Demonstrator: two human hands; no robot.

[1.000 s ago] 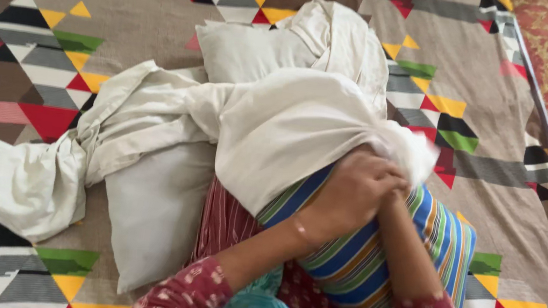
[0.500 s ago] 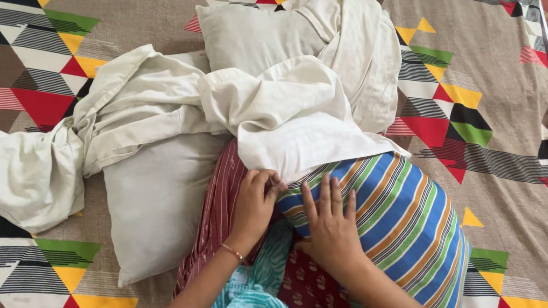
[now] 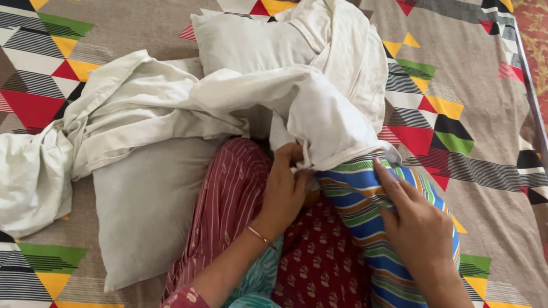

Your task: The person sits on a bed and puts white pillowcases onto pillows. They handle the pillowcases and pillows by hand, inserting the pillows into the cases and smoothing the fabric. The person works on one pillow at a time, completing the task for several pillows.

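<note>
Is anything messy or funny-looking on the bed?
Yes. White sheets lie twisted in a heap over two plain pillows. The white cover sits only partway over the striped pillow, bunched where the left hand and right hand grip.

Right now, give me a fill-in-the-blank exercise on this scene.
1. Both hands grip the open edge of the ___ fabric pillowcase.
2. That case is partly over a pillow in a multicoloured ___ cover.
3. The left hand has a thin ___ at its wrist.
Missing: white; striped; bangle
</note>
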